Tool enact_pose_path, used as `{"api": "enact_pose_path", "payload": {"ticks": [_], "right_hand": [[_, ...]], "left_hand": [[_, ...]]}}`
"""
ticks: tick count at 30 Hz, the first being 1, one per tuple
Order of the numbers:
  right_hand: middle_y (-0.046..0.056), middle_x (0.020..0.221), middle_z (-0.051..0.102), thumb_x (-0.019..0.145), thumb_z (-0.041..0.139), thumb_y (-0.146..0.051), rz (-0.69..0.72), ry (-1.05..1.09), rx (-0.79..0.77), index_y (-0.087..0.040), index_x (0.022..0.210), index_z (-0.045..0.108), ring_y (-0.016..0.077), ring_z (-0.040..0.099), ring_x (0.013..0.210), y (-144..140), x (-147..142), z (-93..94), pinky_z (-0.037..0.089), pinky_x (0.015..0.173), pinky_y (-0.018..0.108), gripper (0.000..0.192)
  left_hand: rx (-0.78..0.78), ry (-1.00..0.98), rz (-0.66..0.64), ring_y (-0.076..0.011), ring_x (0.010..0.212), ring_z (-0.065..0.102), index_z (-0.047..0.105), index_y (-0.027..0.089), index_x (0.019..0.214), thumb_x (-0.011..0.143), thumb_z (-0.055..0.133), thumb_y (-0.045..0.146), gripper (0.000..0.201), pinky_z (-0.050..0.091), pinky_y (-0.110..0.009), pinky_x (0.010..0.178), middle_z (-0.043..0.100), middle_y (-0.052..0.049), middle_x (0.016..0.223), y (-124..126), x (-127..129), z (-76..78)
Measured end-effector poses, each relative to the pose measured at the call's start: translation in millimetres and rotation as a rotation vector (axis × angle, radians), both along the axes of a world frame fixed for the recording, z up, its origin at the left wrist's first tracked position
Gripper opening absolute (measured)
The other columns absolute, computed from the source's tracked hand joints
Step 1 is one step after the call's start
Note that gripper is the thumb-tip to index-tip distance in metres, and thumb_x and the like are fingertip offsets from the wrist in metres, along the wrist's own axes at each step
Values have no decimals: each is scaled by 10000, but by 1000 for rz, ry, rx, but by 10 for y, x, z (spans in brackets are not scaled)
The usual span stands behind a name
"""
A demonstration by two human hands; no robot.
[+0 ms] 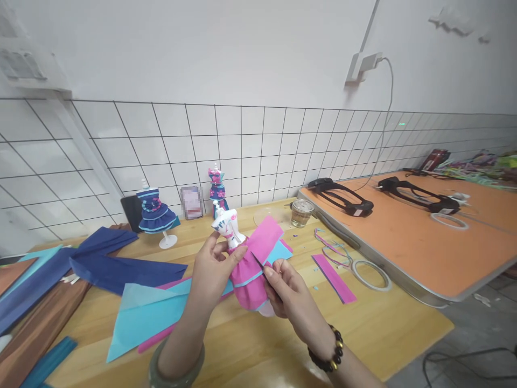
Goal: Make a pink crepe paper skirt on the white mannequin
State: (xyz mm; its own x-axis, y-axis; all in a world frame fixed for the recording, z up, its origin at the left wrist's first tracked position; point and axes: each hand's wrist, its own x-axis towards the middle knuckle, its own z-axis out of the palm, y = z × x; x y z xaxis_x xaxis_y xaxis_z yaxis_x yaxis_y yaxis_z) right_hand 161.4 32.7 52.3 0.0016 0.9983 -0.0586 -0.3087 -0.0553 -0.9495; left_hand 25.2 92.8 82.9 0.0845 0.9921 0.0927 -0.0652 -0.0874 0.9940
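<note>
A small white dress form (238, 237) in a pink tiered skirt (248, 277) with light-blue trim leans in front of me. My left hand (213, 269) grips it near the waist, thumb pressed on the pink cloth. In my right hand (288, 291) is a thin dark pointed tool (258, 262), its tip against the skirt's upper part; the fingers hide the rest, so I cannot tell its exact kind. Behind the skirt a pink sheet (264, 237) slants up to the right, with a light-blue piece (280, 251) beside it.
Two dressed forms, one in navy (155, 213) and a slimmer one (217, 191), stand at the back. Blue fabric (153, 315) and navy fabric (133, 269) lie left. Rightward are a glass jar (301, 213), a pink strip (333, 278), a tape roll (370, 275) and an orange table (420, 248).
</note>
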Motion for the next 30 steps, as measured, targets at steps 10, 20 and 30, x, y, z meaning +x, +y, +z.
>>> {"api": "enact_pose_path", "payload": {"ticks": [10,20,30], "right_hand": [[-123,470,319,808,562,-533,35,-28,-5,-224,710,309,21,191,365,-35,38,47,110,351,150,411],[-122,478,353,813,556,-519,56,-32,10,-223,711,315,16,192,346,-56,40,87,120,338,153,395],[-117,485,372,811,553,-519,45,-43,-7,-220,698,315,14,215,338,-49,54,99,117,338,148,399]], "left_hand": [[0,-56,-11,-150,712,617,445,207,1274,634,761,355,729,477,-245,625,709,-52,945,20,-9,-22],[17,-26,-2,-170,785,632,499,204,1207,643,752,370,640,484,-263,681,709,-63,968,15,-17,-15],[52,38,22,-160,774,618,528,218,1157,652,744,363,568,461,-262,693,709,-46,951,28,-31,-18]]}}
